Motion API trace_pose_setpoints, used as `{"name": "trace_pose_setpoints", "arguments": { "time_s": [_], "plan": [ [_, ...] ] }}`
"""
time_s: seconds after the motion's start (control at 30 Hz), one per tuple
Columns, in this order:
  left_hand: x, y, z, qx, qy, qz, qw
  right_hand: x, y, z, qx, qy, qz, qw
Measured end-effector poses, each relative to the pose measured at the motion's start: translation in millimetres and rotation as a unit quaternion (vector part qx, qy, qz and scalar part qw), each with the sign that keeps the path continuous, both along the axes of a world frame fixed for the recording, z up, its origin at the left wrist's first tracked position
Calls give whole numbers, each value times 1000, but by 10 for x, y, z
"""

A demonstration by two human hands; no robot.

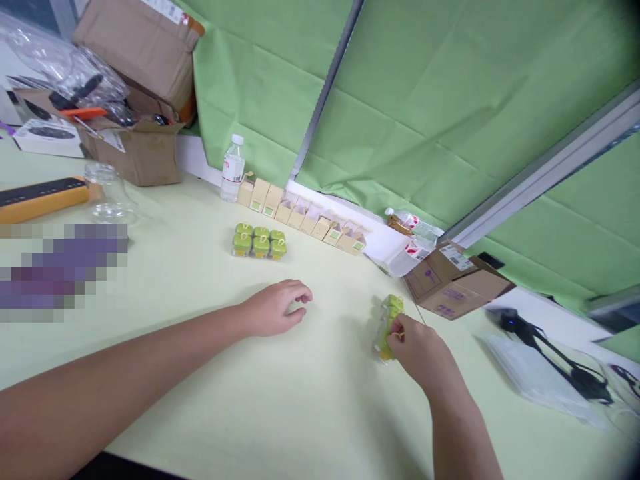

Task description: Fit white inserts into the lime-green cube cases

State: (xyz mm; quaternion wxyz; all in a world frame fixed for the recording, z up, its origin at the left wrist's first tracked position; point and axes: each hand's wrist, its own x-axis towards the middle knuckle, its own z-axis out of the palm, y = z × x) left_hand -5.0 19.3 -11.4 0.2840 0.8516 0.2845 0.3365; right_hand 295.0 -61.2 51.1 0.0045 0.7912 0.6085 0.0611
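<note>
Green tops, clear bodies: six left jars [259,245] stand in two rows of three on the counter [310,413], a yellow loop on top of several. A second group, the right jars [384,332], sits well apart to the right, partly covered by the right hand [419,350]. Right hand: thumb and fingertips pinched on this group, a yellow loop showing at the fingers. Left hand [276,308]: nothing held, fingers loosely curled, thumb apart, over bare counter near the left jars. Behind the left jars, a row of small cartons [297,217], an upright bottle [233,172] just beside its left end. Right of the row: lying bottles [410,257], then a box [445,283]. Far left: a clear flask [107,197] next to a yellow-and-black strip [43,198].
</note>
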Motion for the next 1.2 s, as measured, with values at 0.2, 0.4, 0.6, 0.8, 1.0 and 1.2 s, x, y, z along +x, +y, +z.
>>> {"name": "trace_pose_setpoints", "arguments": {
  "time_s": [0.2, 0.4, 0.6, 0.8, 1.0, 1.2],
  "plan": [
    [-6, 2, -7, -2, 3, -2, 1000, 72, 18, -32, 22, 16, 15, 1000],
    [0, 0, -14, -1, 9, -3, 1000, 101, 4, -30, 21, 21, 12, 999],
    [-3, -6, -6, -7, 17, -4, 1000, 83, -32, 27, 17, 65, 38, 997],
    [0, 1, -22, -3, 23, -3, 1000, -8, 79, -98, 116, 98, 16, 988],
    [-1, -3, -13, -1, 30, -6, 1000, 73, 225, -238, 185, 122, 25, 975],
    [6, 0, -24, 3, 31, -8, 999, 379, 265, -188, 320, 113, -41, 940]
  ]
}}
